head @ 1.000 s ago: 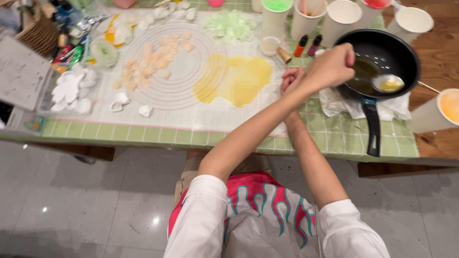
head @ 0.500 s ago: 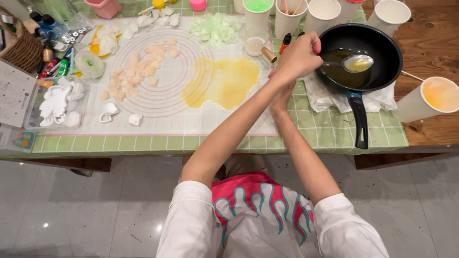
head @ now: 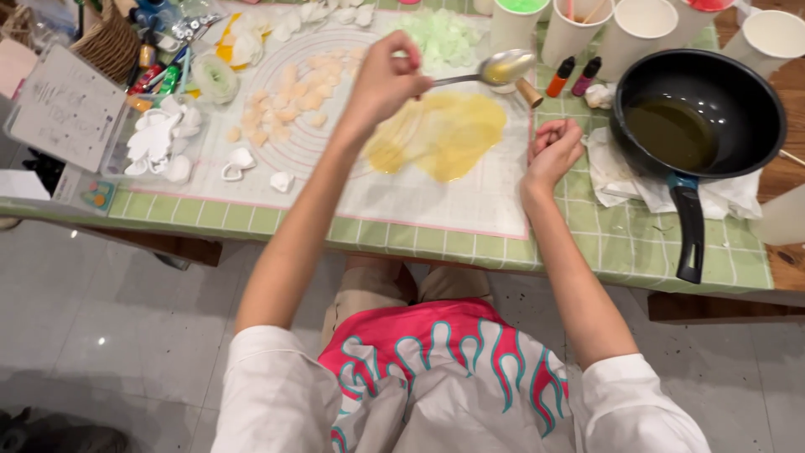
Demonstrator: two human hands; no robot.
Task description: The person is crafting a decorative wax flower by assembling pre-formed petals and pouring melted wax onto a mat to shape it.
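Left grip (head: 386,80) pinched on thin handle of shiny metal spoon (head: 503,67), bowl just right of grip, above glossy yellow puddle (head: 444,134) on smooth silicone mat (head: 436,205). Right grip (head: 553,151) loosely curled, empty, resting on desk (head: 637,247) beside round black pan (head: 700,117).

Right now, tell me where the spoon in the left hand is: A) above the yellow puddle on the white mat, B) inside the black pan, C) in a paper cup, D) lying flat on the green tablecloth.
A: the left hand holds the spoon over the yellow puddle on the white mat, well away from the black pan.
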